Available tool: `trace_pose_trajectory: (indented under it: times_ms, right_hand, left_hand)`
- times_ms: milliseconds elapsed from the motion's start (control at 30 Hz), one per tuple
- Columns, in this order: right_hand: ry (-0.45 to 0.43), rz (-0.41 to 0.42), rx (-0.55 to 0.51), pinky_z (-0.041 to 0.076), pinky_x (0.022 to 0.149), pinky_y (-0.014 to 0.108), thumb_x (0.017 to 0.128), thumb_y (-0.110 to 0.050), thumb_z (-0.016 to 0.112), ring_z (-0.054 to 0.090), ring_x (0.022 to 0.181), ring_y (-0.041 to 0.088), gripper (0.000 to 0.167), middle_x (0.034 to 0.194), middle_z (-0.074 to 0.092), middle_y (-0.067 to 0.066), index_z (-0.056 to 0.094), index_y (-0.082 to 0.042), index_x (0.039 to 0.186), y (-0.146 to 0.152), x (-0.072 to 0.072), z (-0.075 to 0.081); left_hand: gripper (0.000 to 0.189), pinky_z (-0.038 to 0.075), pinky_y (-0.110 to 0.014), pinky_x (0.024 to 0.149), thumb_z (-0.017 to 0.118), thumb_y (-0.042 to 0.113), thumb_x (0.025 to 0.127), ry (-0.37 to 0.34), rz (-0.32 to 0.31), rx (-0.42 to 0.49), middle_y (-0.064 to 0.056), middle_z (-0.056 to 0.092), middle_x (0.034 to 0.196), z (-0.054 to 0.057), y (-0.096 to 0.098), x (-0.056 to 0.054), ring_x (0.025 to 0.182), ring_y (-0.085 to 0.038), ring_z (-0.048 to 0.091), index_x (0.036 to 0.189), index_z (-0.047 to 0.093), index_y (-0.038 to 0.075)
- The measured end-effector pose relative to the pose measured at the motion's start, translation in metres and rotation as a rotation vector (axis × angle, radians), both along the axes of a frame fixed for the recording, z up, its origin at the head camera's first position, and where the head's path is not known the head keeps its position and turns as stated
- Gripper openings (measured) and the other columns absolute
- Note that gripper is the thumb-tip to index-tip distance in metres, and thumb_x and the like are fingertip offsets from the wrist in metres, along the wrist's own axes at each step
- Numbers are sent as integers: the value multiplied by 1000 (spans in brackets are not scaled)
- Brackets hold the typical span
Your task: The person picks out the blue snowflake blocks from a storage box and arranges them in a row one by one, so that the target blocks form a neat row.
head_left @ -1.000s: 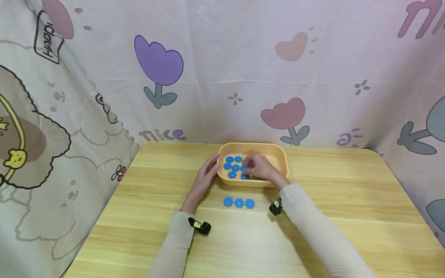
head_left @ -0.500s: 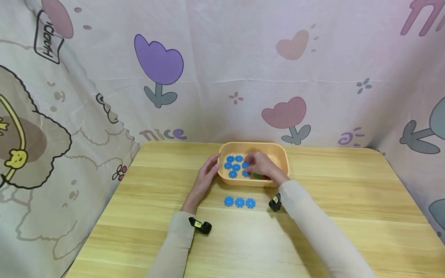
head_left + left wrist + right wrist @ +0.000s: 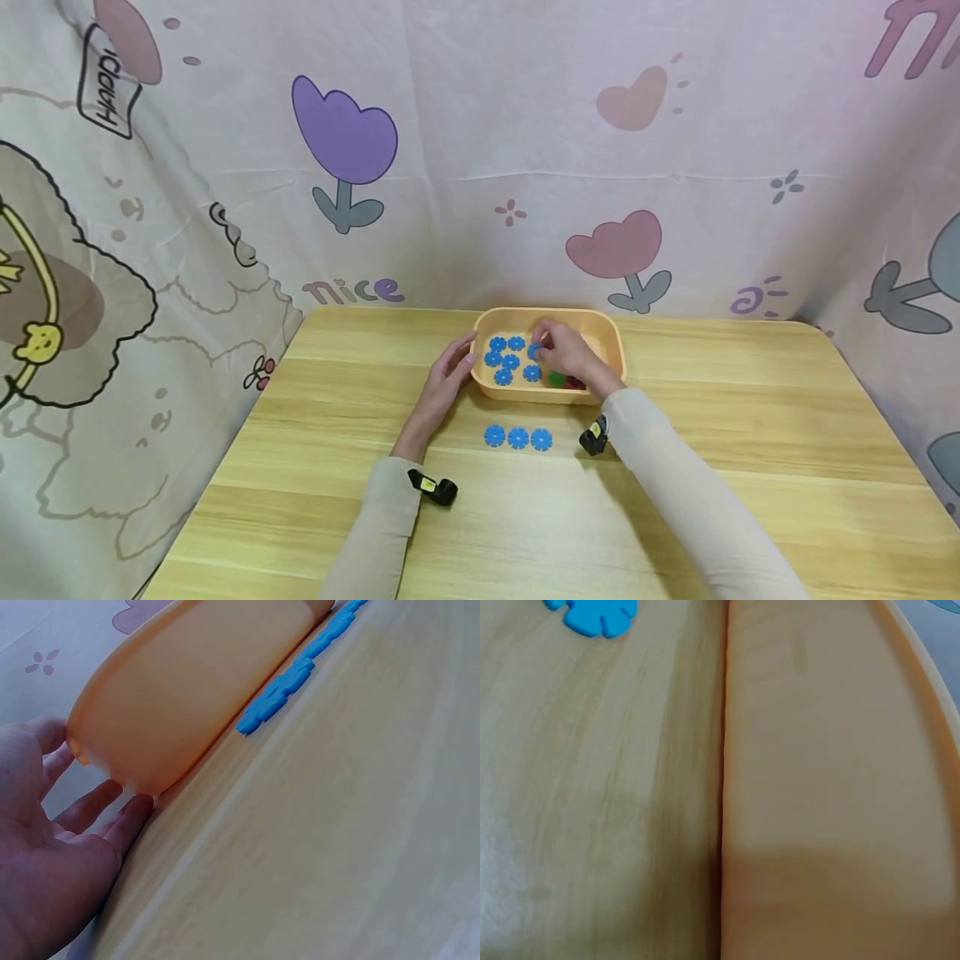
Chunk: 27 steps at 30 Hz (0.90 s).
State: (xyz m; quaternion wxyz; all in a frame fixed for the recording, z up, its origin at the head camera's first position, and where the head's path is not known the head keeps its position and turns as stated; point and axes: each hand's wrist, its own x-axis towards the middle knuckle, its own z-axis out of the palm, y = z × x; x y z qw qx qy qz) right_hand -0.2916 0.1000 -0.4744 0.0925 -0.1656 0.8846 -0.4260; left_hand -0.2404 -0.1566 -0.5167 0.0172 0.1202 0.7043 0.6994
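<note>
My left hand (image 3: 448, 377) rests at the left end of the orange-yellow plastic basket (image 3: 487, 390); in the left wrist view its loosely extended fingertips touch the basket's wall (image 3: 180, 697). Inside the basket, my right hand (image 3: 566, 350) pinches a blue notched snowflake disc (image 3: 534, 351) with thumb and fingers, partly covering it. Several more blue snowflake discs (image 3: 510, 362) lie flat to its left, with a single one (image 3: 532, 373) just below the fingertips. A green disc (image 3: 556, 379) and some dark red pieces (image 3: 573, 383) show under the right wrist.
Three blue discs (image 3: 518, 437) lie in a row on the wooden table (image 3: 360, 400), in front of the basket. A printed cloth (image 3: 465, 108) hangs behind the table's far edge. Both wrists carry small black cameras (image 3: 442, 492).
My right hand has shifted slightly back and to the right, and the blue disc at its fingertips has moved along. More of the green disc shows. My left hand stays at the basket's end.
</note>
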Motion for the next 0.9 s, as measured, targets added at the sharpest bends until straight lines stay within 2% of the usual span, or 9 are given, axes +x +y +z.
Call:
trace_pose_trajectory:
  times_ms: [100,367,433,600,633,700,900]
  right_hand:
    - [23,-13,-29,55,74,34,99,1,62,65,87,25,15,98,68,14,60,0,114,2,1,1]
    - [20,-54,-122,60,72,34,101,2,58,69,87,28,21,104,66,17,62,2,122,7,9,11]
    - [23,-55,-144,61,74,36,101,3,59,69,88,30,23,106,65,18,62,3,124,8,11,14]
    - [42,-53,-198,62,79,43,99,7,59,70,88,34,27,105,65,19,63,5,126,12,16,19]
    - [50,-51,-203,62,79,44,99,6,59,70,88,35,27,105,66,19,63,5,126,12,18,21]
    - [67,-50,-211,62,79,46,100,5,59,70,89,37,28,105,68,17,64,4,127,14,21,22]
    - [132,-41,-212,63,77,41,98,5,63,71,89,38,31,104,72,16,65,4,129,19,31,24]
  left_hand:
    - [44,43,-41,113,53,30,109,-5,1,-2,-11,43,158,0,0,1,144,-29,44,152,49,22]
    - [45,43,-39,113,53,31,109,-9,4,-17,-11,43,158,0,0,1,143,-28,44,153,49,23]
    - [45,42,-41,113,52,29,109,-13,-3,-11,-14,42,159,4,0,3,145,-30,42,154,48,20]
    - [45,43,-40,113,52,28,109,-18,-1,-11,-14,42,159,4,0,2,144,-30,43,153,48,21]
    - [44,43,-39,112,52,30,109,-12,3,-11,-12,43,158,0,0,0,143,-29,44,153,48,23]
    - [44,44,-39,112,52,28,109,-12,1,-5,-12,43,158,0,0,0,143,-29,44,153,48,21]
    - [43,44,-40,112,53,28,109,-19,6,-3,-11,44,157,1,1,1,143,-29,45,152,50,22]
